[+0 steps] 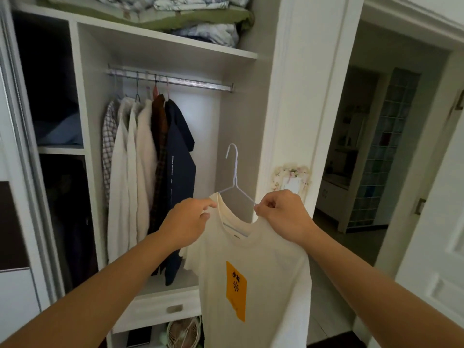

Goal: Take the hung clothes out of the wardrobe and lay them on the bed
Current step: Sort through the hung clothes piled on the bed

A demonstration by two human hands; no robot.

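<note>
Head view: your 2 hands pinch the cream T-shirt (253, 267) at its shoulders, left hand (187, 222), right hand (281, 213), on a white hanger (234, 177), just outside the wardrobe (165, 50), below its rail (173, 80).

Cream T-shirt (253, 267) with orange rectangular print on chest, on a white wire hanger (234, 172), lower centre of frame, off the rail, hook up and free. Held up at both shoulders, hanging straight down, in front of open wardrobe (286, 96). Remaining hung clothes (148, 156) bunched at left end of metal rail (175, 80), centre-left: checked shirt, pale tops, brown item, navy tee outermost.
</note>
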